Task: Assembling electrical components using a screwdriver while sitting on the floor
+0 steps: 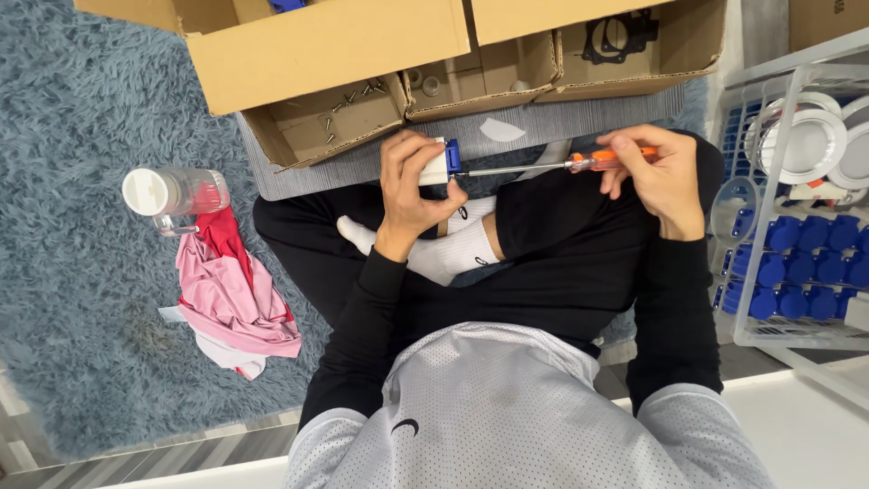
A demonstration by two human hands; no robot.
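My left hand (409, 186) grips a small white part with a blue end piece (444, 165), held over my crossed legs. My right hand (656, 172) holds an orange-handled screwdriver (605, 160) level. Its metal shaft (511, 169) runs left, and the tip meets the blue end of the part. Most of the white part is hidden inside my left fingers.
Open cardboard boxes (326, 122) lie ahead, one with several loose screws (353, 98), another with a black gasket (618, 36). A clear bottle with a white cap (172, 192) and a pink cloth (231, 294) rest on the blue rug. A white rack (797, 263) at right holds blue and white parts.
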